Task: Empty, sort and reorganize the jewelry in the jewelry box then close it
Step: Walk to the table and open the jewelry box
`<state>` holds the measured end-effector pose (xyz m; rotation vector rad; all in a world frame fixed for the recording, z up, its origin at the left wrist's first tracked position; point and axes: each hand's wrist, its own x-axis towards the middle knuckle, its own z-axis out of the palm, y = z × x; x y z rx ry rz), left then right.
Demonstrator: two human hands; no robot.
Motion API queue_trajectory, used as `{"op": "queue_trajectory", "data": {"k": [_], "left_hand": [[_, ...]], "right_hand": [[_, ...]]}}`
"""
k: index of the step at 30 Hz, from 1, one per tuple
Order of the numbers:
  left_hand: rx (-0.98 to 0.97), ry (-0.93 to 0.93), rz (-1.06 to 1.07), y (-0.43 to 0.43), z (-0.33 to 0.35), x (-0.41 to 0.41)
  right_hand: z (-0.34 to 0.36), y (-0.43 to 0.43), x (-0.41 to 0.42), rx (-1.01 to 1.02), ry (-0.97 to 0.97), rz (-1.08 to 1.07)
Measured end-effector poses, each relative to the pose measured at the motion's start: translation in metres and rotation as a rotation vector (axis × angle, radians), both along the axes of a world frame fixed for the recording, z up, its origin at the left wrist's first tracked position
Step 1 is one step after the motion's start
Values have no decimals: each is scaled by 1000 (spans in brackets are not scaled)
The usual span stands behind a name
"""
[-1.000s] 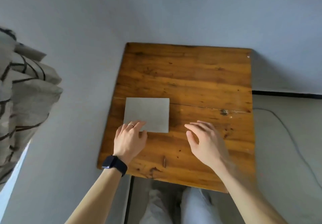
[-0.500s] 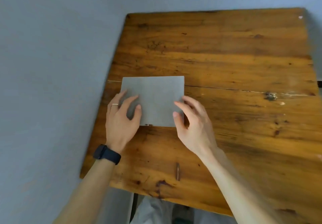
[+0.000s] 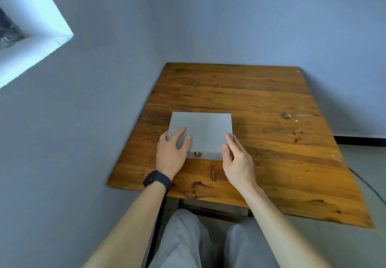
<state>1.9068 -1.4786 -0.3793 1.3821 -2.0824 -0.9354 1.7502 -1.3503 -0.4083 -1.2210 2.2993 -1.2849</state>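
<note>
A closed grey jewelry box lies flat on the near left part of the wooden table. A small brass clasp shows on its front edge. My left hand, with a ring and a dark wrist band, rests on the lid's front left corner with straight fingers. My right hand touches the front right corner, with the thumb on the lid's front and the index finger along the right edge. No jewelry is visible.
Grey walls stand close along the table's left and far edges. A bright window recess sits at upper left. A cable lies on the floor at right. My knees are under the near table edge.
My right hand has come from the bare table to the box's front right corner. My left hand stays on the lid. The view has pulled back, and the brass clasp now shows.
</note>
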Motion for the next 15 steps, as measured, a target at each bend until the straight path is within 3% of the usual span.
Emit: {"op": "queue_trajectory", "data": {"k": [5, 9, 15], "left_hand": [[-16, -17, -89, 53, -2, 18], [-89, -160, -150, 77, -9, 28], [-160, -283, -263, 77, -14, 35]], "right_hand": [[6, 54, 21, 112, 98, -49], [10, 77, 30, 195, 323, -34], [4, 84, 43, 273, 303, 37]]}}
